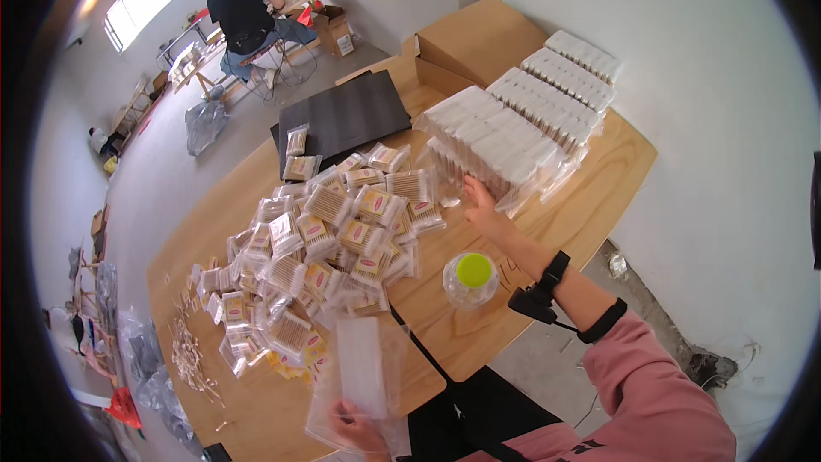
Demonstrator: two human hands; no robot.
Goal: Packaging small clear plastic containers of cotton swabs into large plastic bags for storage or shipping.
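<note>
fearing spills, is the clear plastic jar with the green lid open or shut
Shut: the round green lid sits atop the clear jar.

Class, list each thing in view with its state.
Jar: upright, green lid on.
Small packs: filled, heaped.
Loose swabs: scattered, unbagged.
White bundles: stacked in rows.
Black sheet: flat.
Clear bag: held by left hand.
Right hand: fingers extended, beside white bundles.
Cardboard box: unclear whether open.
Co-worker: seated.

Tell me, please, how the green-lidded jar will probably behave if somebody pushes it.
The jar is probably light, since its clear walls look like plastic. A gentle push would likely slide it, because it stands upright on the smooth table. Knocked over, it may roll, as its body looks round.
</note>
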